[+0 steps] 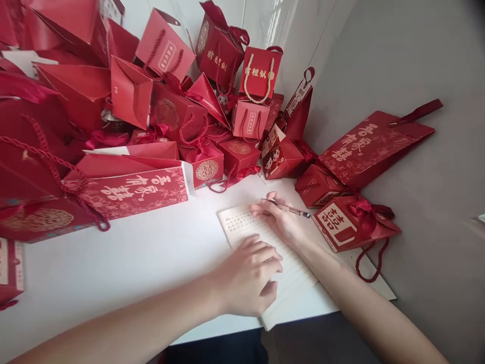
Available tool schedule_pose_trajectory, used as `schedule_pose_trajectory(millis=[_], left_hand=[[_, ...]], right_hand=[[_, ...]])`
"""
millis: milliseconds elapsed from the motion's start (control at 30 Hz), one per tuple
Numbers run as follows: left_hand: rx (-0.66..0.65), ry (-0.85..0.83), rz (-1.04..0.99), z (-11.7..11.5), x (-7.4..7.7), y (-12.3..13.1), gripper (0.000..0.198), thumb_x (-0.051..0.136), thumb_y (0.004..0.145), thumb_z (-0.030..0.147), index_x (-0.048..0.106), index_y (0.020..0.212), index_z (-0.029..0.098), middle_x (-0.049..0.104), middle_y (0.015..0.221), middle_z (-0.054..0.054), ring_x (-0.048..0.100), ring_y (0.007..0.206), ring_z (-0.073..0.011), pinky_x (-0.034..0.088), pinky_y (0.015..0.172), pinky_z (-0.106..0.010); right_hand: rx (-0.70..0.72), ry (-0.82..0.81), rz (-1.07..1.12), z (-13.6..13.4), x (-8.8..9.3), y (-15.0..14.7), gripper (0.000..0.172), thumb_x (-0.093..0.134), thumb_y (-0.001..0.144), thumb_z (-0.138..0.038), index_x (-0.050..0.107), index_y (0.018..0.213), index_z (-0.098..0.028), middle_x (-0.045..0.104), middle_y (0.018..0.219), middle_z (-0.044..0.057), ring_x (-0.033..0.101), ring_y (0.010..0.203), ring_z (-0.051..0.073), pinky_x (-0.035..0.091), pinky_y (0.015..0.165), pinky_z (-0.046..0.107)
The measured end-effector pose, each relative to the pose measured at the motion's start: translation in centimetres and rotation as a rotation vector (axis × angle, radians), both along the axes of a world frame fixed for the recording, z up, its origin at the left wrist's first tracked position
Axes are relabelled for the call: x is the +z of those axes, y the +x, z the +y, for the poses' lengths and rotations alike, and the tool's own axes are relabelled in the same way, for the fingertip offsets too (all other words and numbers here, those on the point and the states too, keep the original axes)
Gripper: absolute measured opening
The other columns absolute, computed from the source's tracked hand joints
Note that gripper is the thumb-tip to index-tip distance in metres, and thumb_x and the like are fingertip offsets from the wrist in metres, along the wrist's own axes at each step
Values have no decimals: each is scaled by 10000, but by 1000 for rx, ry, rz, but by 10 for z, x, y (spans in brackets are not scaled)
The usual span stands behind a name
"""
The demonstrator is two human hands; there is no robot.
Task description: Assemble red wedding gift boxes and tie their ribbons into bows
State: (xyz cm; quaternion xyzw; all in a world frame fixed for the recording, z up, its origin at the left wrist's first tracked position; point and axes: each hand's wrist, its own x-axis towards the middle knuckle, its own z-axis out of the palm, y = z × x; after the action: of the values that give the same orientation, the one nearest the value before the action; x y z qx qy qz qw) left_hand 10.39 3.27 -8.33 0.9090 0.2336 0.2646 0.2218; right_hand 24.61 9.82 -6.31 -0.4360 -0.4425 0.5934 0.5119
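Note:
A lined sheet or notebook [293, 273] lies at a slant on the white table, with several rows of small handwriting near its top left. Over its upper edge, my right hand [282, 220] is closed on a pen [293, 208], whose dark end points right. My left hand [252, 275] rests on or just above the left side of the page. Its fingers are bent but spread apart, and nothing shows in them. The nearest box to my right hand is a red gift box [335, 227] with a white patterned panel, a bow and a rope handle.
Red gift boxes and bags crowd the back and left of the table [125, 263]. A long red box [140, 189] lies left of the page. At right, a tall red bag [373, 144] leans by the grey wall [428, 202]. The table's front edge is near my forearms.

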Motion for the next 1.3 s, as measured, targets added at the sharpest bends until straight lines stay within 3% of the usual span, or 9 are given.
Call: schedule_pose_trajectory(millis=[100, 200, 367, 467, 600, 1300], left_hand=[[4, -17, 5, -1, 1, -1, 175, 520, 778, 199, 627, 914, 173, 683, 996, -47, 591, 979, -207, 196, 1138, -455], [-3, 14, 13, -2, 1, -1, 164, 514, 786, 204, 623, 901, 162, 672, 988, -53, 588, 966, -204, 200, 1132, -444], [8, 42, 36, -3, 1, 0, 158, 513, 791, 204, 617, 900, 158, 658, 984, -59, 575, 967, -209, 214, 1119, -441], [3, 47, 37, -3, 1, 0, 159, 508, 796, 210, 617, 900, 158, 655, 979, -63, 572, 946, -212, 235, 1101, -448], [2, 64, 33, -2, 0, 1, 152, 502, 798, 213, 615, 879, 152, 652, 964, -71, 573, 920, -216, 240, 1086, -460], [-8, 69, 62, -3, 1, 1, 157, 499, 780, 200, 619, 862, 140, 654, 959, -81, 577, 921, -228, 236, 1088, -498]], right_hand=[[-51, 60, -126, 1, -8, -3, 395, 554, 779, -600, 378, 763, -247, 516, 479, -78, 502, 428, 116, 427, 484, 236], [-131, 129, -226, 3, -12, 1, 422, 448, 815, -656, 435, 777, -236, 534, 554, -54, 429, 425, 100, 356, 435, 232], [-218, 258, -636, 2, -12, 5, 336, 628, 758, -430, 433, 597, -209, 474, 524, -58, 393, 486, 90, 330, 480, 232], [-196, 271, -755, 0, -11, 4, 331, 580, 760, -320, 367, 531, -212, 384, 472, -76, 337, 473, 83, 302, 479, 232], [-180, 270, -802, 0, -12, 2, 293, 531, 734, -243, 334, 519, -212, 340, 473, -79, 303, 482, 80, 277, 473, 230], [-161, 246, -804, -1, -12, 1, 258, 524, 672, -239, 334, 499, -210, 314, 467, -76, 288, 479, 77, 252, 462, 229]])
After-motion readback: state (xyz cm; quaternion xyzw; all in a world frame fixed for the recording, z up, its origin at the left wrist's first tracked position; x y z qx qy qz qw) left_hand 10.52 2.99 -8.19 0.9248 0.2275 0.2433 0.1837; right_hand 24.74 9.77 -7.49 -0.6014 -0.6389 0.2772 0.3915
